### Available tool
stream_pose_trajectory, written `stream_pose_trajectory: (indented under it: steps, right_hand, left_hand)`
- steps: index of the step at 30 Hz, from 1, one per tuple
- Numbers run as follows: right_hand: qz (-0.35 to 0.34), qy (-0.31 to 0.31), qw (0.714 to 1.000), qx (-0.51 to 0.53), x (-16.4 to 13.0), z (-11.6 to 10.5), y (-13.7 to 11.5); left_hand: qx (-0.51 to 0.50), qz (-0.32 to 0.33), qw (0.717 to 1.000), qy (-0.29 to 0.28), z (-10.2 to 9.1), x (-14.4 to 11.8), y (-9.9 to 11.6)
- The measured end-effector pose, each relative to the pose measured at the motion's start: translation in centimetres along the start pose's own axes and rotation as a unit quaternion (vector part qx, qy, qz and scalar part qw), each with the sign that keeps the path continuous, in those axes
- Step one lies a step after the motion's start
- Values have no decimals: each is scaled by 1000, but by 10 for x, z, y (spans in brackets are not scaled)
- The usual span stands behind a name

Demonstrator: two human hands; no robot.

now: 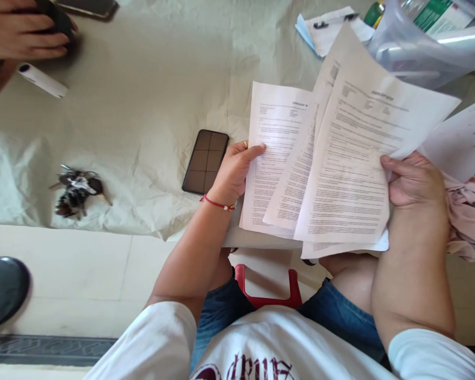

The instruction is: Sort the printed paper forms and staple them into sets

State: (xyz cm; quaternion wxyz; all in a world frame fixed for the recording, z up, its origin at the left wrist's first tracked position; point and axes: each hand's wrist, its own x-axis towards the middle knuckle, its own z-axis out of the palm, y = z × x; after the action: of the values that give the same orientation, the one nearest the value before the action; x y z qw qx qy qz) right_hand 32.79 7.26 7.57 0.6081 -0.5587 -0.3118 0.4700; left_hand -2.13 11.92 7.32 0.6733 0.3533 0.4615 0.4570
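Note:
Several printed sheets of paper [350, 163] are fanned out in front of me at the table's near edge. My left hand [239, 163] grips the left side of the leftmost sheet [275, 132], thumb on top and fingers hidden underneath. On the right side, my right hand [414, 179] pinches the edge of the front sheets, its thumb over the print. The overlapping pages tilt toward me, their lower corners hanging past the table edge. Just left of my left hand lies a dark smartphone [206, 162], face up.
A bunch of keys [79, 192] lies on the paper-covered table [142, 95]. Another person's hand [24, 31] holds a dark object at the upper left, near a white cylinder [43, 81]. A clear plastic container [415, 47] stands at the upper right, beside folded papers with a pen [334, 22].

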Motion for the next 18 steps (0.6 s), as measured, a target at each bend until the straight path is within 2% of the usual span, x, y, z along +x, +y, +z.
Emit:
stream_pose_trajectory:
  steps: [8,18]
  right_hand:
    - [-12,-12,999,-36,-1,-18,-2]
    - [24,-20,998,-52,-6,-5,-3]
  left_hand:
    - [6,5,1000,-3,0,0,0]
    - [2,5,1000,-6,1,2,-5]
